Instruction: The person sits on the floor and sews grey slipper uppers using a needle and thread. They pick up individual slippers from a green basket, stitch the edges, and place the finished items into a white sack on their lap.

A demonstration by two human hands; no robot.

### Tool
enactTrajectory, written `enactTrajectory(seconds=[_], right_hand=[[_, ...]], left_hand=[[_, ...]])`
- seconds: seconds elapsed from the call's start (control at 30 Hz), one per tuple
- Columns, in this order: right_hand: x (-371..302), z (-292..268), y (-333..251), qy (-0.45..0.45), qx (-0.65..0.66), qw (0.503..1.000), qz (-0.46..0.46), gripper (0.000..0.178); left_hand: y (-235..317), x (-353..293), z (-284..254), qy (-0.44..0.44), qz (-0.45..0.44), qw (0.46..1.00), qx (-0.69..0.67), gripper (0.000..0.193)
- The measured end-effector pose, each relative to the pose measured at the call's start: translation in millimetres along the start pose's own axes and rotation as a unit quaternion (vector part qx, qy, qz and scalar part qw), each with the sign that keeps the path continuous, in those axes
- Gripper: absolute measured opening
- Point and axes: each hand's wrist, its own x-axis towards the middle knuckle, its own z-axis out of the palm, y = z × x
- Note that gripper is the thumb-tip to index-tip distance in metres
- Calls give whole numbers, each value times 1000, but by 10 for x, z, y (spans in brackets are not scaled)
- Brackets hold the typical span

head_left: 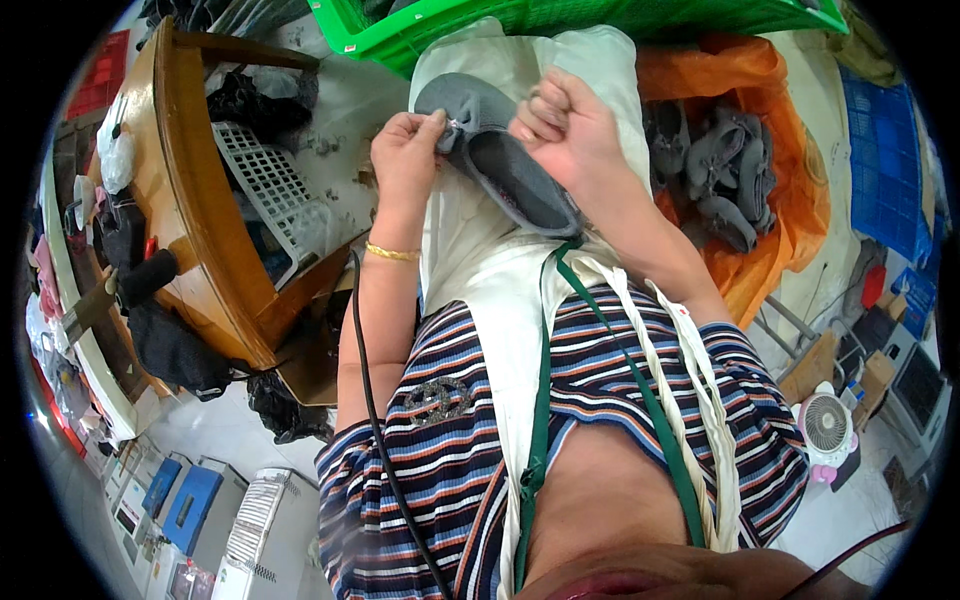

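Note:
A grey slip-on shoe point(502, 165) with a small bow point(458, 124) on its upper lies on the white apron across my lap, toe pointing away and to the left. My left hand point(404, 150) pinches the bow between thumb and fingertip. Something small and shiny shows beside that fingertip. Over the right side of the shoe, my right hand point(566, 122) is closed with its fingers curled in. Whatever those fingers hold, if anything, is too small or hidden to make out.
An orange bag point(790, 220) of several grey shoes stands to my right. A green crate point(380, 40) is beyond my lap. A wooden table point(190, 230) with a white plastic basket point(270, 180) beside it is at left. One dark cord point(362, 350) runs past my left arm.

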Motion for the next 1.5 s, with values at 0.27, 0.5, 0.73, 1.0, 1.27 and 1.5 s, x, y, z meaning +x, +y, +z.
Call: enactTrajectory(seconds=[0.27, 0.5, 0.73, 1.0, 1.27, 1.5], right_hand=[[-103, -9, 39, 25, -13, 1000, -14, 34], [-307, -33, 245, -30, -238, 964, -114, 24], [-446, 124, 396, -268, -654, 645, -289, 12], [-546, 166, 151, -289, -754, 503, -308, 14], [-625, 126, -369, -96, -717, 657, -213, 14], [-279, 21, -64, -59, -600, 793, -88, 17]], left_hand=[[-47, 46, -162, -35, 43, 993, 105, 20], [293, -115, 36, -43, 259, 903, 340, 15], [668, -55, 254, -91, 182, 774, 600, 68], [533, 164, 223, -41, 158, 768, 620, 51], [286, 174, -40, -43, 40, 947, 315, 24], [287, 0, 25, -18, -13, 992, 125, 14]])
